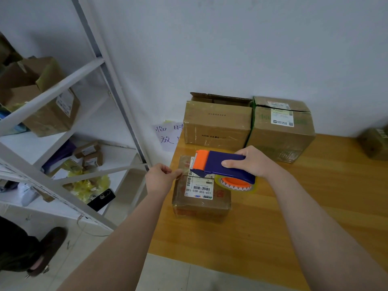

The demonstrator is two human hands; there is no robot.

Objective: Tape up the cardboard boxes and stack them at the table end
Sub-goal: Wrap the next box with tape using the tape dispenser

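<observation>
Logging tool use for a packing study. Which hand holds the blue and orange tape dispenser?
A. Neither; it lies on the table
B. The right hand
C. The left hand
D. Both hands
B: the right hand grips the tape dispenser by its blue body over the small box, while the left hand only pinches what looks like the tape end at the box's left edge.

glossy taped cardboard box (201,192), plastic dispenser (222,164), wood table (294,206)

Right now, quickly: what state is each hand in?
Left hand: closed, apparently pinching the tape end.
Right hand: closed, gripping the tape dispenser.
</observation>
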